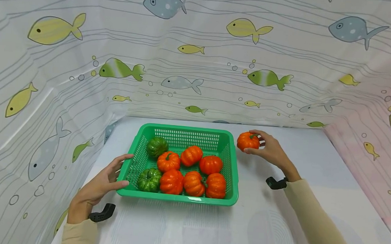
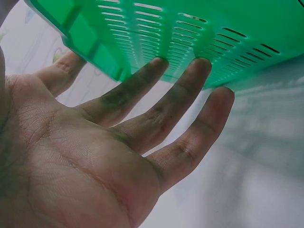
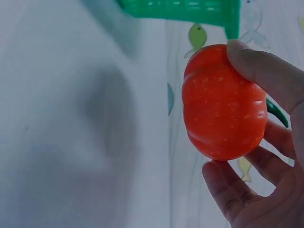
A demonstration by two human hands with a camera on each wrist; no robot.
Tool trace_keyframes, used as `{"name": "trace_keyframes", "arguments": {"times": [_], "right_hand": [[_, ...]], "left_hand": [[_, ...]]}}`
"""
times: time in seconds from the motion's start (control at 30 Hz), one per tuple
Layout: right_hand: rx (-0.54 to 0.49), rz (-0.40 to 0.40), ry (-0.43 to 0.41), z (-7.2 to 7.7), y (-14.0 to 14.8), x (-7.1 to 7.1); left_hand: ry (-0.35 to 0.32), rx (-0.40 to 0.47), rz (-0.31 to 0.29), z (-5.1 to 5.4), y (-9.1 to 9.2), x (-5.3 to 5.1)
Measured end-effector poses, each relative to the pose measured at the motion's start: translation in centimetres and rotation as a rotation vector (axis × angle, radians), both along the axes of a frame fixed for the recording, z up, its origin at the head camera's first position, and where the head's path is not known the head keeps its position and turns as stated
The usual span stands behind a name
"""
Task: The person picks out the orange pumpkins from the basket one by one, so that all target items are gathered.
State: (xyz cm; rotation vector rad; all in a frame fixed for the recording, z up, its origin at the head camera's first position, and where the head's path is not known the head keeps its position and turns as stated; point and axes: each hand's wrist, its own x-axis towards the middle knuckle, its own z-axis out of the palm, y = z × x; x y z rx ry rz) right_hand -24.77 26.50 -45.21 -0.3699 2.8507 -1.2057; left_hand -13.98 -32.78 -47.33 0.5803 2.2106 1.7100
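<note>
An orange pumpkin [image 1: 248,141] with a green stem is gripped between the thumb and fingers of my right hand [image 1: 269,149], just right of the green basket [image 1: 234,177]. In the right wrist view the same pumpkin [image 3: 224,104] hangs above the white surface, its underside facing the camera. My left hand [image 1: 100,181] rests at the basket's left rim, fingers spread. The left wrist view has the fingertips of that hand [image 2: 118,128] against the slotted basket wall [image 2: 223,42]. Inside the basket lie several orange pumpkins [image 1: 172,181] and two green ones [image 1: 157,147].
A white table [image 1: 208,232] carries the basket. Behind it and along both sides hangs a pale curtain [image 1: 214,97] printed with fish. Black straps with small devices [image 1: 103,213] sit on both wrists.
</note>
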Motion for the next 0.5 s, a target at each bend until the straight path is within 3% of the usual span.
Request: {"name": "trace_keyframes", "arguments": {"times": [0.5], "right_hand": [[0.038,-0.078,-0.031,-3.1,1.9,-1.5]], "left_hand": [[-0.025,0.025,0.009,-0.1,0.0,-0.1]]}}
